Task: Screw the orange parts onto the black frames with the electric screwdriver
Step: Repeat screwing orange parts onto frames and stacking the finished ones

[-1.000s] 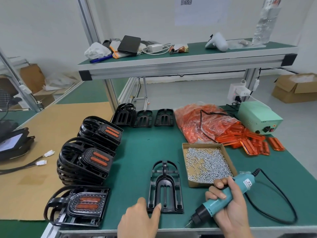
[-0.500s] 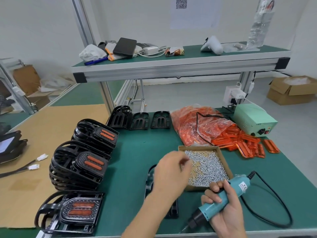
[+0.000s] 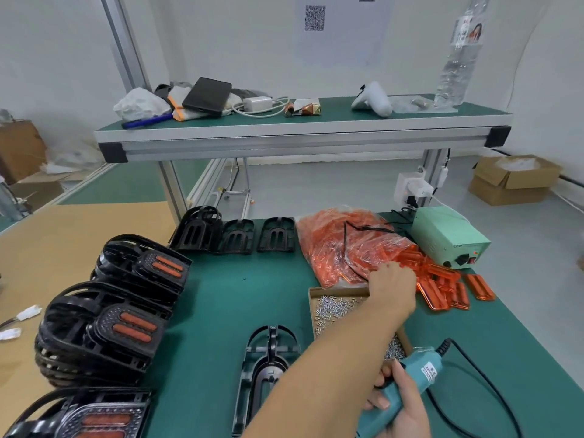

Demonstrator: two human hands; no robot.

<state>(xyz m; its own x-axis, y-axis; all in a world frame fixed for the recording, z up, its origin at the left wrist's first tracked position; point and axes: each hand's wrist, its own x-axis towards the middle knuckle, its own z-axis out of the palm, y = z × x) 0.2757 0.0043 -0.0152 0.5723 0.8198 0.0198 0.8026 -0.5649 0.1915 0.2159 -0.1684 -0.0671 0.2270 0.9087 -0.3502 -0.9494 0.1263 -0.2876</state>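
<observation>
Gripping the screwdriver (image 3: 407, 387) in my right hand (image 3: 401, 403), fingers wrapped round its blue body, I keep it low at the near edge of the bench (image 3: 221, 295), just right of the bare black frame (image 3: 265, 371) lying flat in front of me. My left hand (image 3: 392, 286) reaches across the screw box (image 3: 319, 295) to the loose orange parts (image 3: 442, 286) spilling from the bag (image 3: 344, 248); its fingers are down on the pile, but I cannot tell whether they hold a piece yet, as the back of the hand hides them.

My forearm passes right over the open box, so I judge a careless pull back could knock it and scatter screws. The parts overlap, so I might also lift two at once or drag others off the heap. The screwdriver's cord (image 3: 486, 380) loops near my right wrist and could snag.

Half a second ago my left hand was over the screw box; now it is past it and at the orange pile. A second ago it rested by the frame's near end. My right hand has barely moved.
</observation>
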